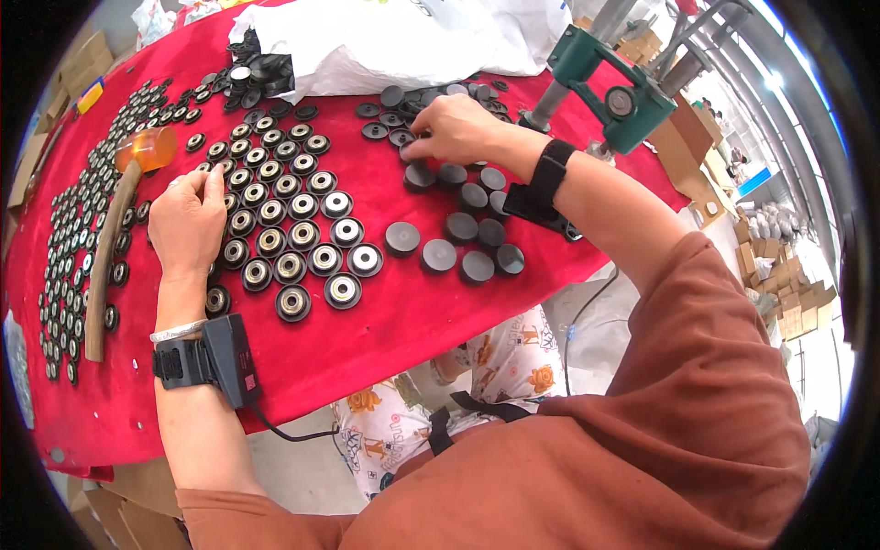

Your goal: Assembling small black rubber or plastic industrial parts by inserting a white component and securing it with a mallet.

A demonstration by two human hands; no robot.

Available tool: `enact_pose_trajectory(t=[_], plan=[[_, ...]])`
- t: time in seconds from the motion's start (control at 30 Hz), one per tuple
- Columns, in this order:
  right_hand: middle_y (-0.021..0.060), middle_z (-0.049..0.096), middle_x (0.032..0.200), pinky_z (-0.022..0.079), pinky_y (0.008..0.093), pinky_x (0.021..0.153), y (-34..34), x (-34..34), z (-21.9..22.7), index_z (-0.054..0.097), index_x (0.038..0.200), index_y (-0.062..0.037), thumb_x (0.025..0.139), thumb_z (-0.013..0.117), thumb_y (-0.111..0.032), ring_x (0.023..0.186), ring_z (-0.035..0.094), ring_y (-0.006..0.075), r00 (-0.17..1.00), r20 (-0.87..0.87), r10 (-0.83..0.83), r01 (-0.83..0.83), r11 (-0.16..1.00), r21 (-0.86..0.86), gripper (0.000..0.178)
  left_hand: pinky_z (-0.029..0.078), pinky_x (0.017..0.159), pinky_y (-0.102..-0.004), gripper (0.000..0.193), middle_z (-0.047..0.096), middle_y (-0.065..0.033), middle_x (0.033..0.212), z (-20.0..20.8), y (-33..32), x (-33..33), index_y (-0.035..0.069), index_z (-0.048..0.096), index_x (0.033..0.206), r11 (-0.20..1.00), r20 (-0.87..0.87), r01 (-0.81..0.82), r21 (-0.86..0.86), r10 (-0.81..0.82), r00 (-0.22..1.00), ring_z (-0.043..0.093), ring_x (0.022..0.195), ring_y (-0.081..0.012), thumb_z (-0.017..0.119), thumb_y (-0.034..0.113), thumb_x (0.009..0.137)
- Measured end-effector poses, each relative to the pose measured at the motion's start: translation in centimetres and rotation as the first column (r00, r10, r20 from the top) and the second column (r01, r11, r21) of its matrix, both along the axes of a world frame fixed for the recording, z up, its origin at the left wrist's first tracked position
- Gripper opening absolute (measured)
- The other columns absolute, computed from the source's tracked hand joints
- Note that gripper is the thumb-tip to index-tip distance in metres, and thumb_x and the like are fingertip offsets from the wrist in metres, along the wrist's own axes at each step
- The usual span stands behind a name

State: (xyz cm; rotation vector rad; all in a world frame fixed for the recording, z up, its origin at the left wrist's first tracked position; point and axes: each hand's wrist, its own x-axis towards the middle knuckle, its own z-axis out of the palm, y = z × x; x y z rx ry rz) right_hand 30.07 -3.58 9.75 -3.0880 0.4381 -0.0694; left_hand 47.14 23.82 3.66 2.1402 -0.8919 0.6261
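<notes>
My left hand [188, 223] is closed, its fingertips pinched down at the left edge of a group of black-rimmed wheels with metal bearing centres [287, 186]. What those fingertips hold, if anything, is hidden by the hand. Farther right, my right hand [456, 131] reaches over the table with thumb and fingers pinched together. It hovers among round black caps, close above one smooth cap [420, 177]. Whether a cap sits between its fingers cannot be made out. Smooth caps [477, 266] lie face down nearer me, and caps with small central stems [374, 130] lie behind.
A mallet with an orange head [147, 148] and wooden handle lies left of my left hand, among more bearing wheels [82, 243]. A green metal press [610, 92] stands at the right. White plastic sheeting [412, 46] covers the back of the red cloth [367, 344].
</notes>
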Motion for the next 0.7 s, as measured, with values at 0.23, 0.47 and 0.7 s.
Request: enact_pose_trajectory(t=[0.23, 0.47, 0.7], plan=[[0.0133, 0.068, 0.08, 0.051, 0.0369, 0.068, 3.1, 1.5, 0.4, 0.066, 0.091, -0.0018, 0.067, 0.074, -0.024, 0.073, 0.065, 0.0272, 0.998, -0.001, 0.069, -0.069, 0.997, -0.025, 0.034, 0.042, 0.053, -0.0338, 0.026, 0.059, -0.013, 0.063, 0.0, 0.0, -0.2, 0.001, 0.065, 0.077, 1.0, 0.014, -0.018, 0.005, 0.018, 1.0, 0.055, 0.052, -0.022, 0.061, 0.025, 0.085], [0.0168, 0.066, 0.078, 0.052, 0.0386, 0.071, 8.0, 4.6, -1.3, 0.068, 0.095, -0.0052, 0.077, 0.06, -0.017, 0.073, 0.064, 0.0325, 0.925, 0.098, 0.368, -0.351, 0.924, -0.154, 0.023, 0.045, 0.059, -0.0405, 0.029, 0.062, -0.0138, 0.073, 0.5, -0.4, -0.5, 0.004, 0.063, 0.075, 0.998, -0.064, -0.037, 0.046, 0.04, 0.997, 0.06, 0.066, -0.0324, 0.058, 0.031, 0.085], [0.0128, 0.065, 0.075, 0.049, 0.039, 0.07, 9.8, 3.6, -1.6, 0.069, 0.093, -0.0095, 0.068, 0.059, -0.01, 0.074, 0.065, 0.0285, 0.939, -0.103, 0.328, -0.343, 0.912, -0.224, 0.027, 0.044, 0.055, -0.0351, 0.026, 0.061, -0.015, 0.065, 0.1, 0.2, -0.4, 0.002, 0.066, 0.08, 1.0, -0.007, -0.029, 0.009, 0.029, 1.0, 0.058, 0.055, -0.0257, 0.06, 0.028, 0.086]])
